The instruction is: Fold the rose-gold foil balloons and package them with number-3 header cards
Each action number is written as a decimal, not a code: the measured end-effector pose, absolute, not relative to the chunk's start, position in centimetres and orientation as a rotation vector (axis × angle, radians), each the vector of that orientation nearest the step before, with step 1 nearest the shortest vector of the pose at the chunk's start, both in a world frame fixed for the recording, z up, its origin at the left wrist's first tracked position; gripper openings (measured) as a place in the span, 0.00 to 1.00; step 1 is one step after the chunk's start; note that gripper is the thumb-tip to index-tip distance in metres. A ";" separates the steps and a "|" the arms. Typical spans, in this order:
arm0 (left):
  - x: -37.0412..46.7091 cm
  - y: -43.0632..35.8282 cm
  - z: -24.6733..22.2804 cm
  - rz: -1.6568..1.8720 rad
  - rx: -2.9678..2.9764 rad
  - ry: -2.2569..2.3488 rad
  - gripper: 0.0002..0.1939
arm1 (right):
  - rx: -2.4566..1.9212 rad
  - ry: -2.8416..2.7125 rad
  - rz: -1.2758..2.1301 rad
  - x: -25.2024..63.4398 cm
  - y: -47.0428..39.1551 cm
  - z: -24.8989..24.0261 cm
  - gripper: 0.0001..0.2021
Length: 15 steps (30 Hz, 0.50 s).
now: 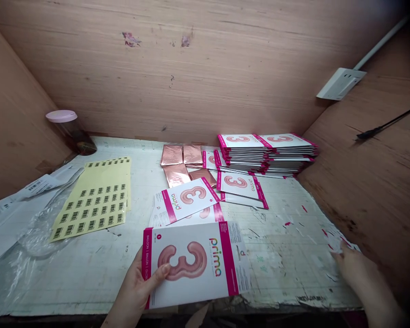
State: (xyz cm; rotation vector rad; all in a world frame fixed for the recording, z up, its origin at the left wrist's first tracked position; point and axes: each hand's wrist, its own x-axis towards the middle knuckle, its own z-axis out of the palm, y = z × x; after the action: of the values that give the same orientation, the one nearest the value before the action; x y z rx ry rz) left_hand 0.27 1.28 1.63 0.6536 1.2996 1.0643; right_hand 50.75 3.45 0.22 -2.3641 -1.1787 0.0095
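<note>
Near the front edge, my left hand (141, 280) grips a white and magenta balloon packet (194, 264) printed with a pink 3, thumb on its face. My right hand (360, 273) is at the far right of the table beside small paper scraps (335, 239); its fingertips are blurred, and whether it holds anything is unclear. Just beyond the held packet, more packets (191, 196) lie overlapping. Rose-gold foil squares (172, 155) sit behind them, and further packets (237, 182) lie to their right.
Tall stacks of packets (266, 155) stand at the back right. Yellow barcode sticker sheets (92, 200) and clear plastic wrap (37, 232) lie on the left. A lidded jar (71, 132) is at the back left. A socket box (341, 84) and black cable (389, 123) are on the right.
</note>
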 end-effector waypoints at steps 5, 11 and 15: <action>0.6 1.0 1.4 1.039 0.699 1.247 0.37 | -1.840 -1.272 0.952 37.3 2.7 0.0 0.30; 0.4 0.9 0.9 1.048 0.698 1.277 0.36 | -1.128 -0.629 1.854 26.0 1.3 1.2 0.20; 0.4 0.8 1.0 1.091 0.693 1.286 0.35 | -1.087 -0.533 1.893 26.3 1.4 0.9 0.19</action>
State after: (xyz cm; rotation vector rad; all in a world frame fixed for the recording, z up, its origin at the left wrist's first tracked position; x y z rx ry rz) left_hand 0.43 0.82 1.04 0.6929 1.2858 1.0910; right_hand 26.29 1.38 0.88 -1.0870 -0.5331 1.8927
